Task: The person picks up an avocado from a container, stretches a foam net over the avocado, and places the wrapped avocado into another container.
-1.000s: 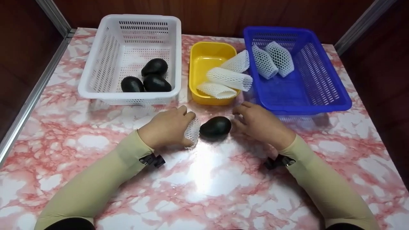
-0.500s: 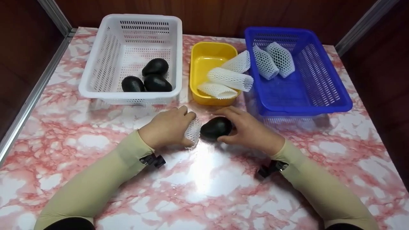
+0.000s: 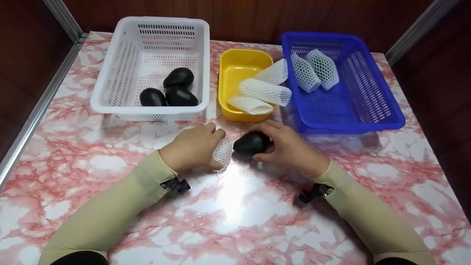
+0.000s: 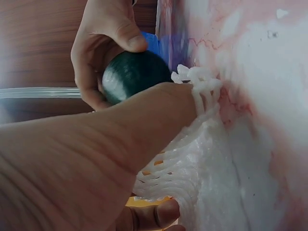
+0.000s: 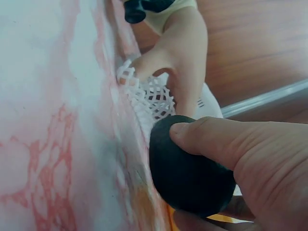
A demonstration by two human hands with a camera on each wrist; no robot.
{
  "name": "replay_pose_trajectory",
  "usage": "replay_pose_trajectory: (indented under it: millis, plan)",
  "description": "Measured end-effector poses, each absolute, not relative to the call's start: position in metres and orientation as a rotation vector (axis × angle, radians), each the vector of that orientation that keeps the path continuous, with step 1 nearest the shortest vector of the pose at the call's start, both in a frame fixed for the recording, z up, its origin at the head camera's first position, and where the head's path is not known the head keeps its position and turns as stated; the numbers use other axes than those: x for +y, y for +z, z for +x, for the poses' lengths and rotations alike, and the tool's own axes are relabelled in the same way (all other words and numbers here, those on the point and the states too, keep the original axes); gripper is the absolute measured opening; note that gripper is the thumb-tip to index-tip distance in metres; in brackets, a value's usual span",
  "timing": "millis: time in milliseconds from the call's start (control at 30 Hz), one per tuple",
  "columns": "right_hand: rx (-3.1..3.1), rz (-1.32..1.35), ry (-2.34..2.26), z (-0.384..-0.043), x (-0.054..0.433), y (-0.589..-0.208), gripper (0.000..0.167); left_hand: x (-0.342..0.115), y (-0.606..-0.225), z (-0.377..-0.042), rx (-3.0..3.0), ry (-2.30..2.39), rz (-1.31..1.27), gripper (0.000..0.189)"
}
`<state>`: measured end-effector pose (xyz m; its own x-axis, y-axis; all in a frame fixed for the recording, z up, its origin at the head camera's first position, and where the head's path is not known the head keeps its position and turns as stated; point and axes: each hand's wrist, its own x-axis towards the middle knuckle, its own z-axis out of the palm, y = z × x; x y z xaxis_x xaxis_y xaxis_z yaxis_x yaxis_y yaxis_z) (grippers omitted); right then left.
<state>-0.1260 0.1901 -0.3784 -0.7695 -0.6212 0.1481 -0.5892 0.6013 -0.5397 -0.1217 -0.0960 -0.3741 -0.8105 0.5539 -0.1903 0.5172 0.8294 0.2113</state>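
Observation:
My left hand (image 3: 195, 147) holds a white foam net sleeve (image 3: 223, 152) low over the table, its thumb hooked inside the mesh opening in the left wrist view. The opening faces right. Just to the right of it, my right hand (image 3: 289, 149) grips a dark green avocado (image 3: 251, 143) by its wide end, thumb (image 5: 185, 132) on the near side and fingers behind. The avocado's narrower end points at the sleeve, with a small gap between them in the head view. In the left wrist view the avocado (image 4: 134, 74) appears beyond the left thumb.
A white basket (image 3: 149, 109) with three avocados (image 3: 179, 96) stands back left. A yellow bin (image 3: 235, 55) behind the hands holds three loose net sleeves (image 3: 265, 91). The blue basket (image 3: 349, 129) at back right contains two net-wrapped pieces (image 3: 322, 68).
My right hand has come in from the right, closed around the avocado and shifted it slightly up and right. The left hand with the net sleeve has stayed in place.

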Motion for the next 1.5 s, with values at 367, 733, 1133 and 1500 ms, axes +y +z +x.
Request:
replay_pose_trajectory:
  millis: [367, 733, 1133, 1500]
  plan:
    - [2.858, -1.147, -0.908, -0.121, 0.172, -0.381, 0.073, -0.096, -0.374, -0.122, 2.782, 0.209, 0.846, 0.082]
    - [2.836, -1.167, -0.809, -0.117, 0.162, -0.387, 0.071, -0.096, -0.371, -0.121, 2.775, 0.205, 0.895, 0.080]
    - [2.840, -1.148, -0.776, -0.116, 0.161, -0.386, 0.072, -0.107, -0.351, -0.117, 2.744, 0.310, 0.903, 0.106]
    - [2.831, -1.115, -0.799, -0.114, 0.161, -0.386, 0.072, -0.094, -0.374, -0.123, 2.800, 0.269, 0.971, 0.043]
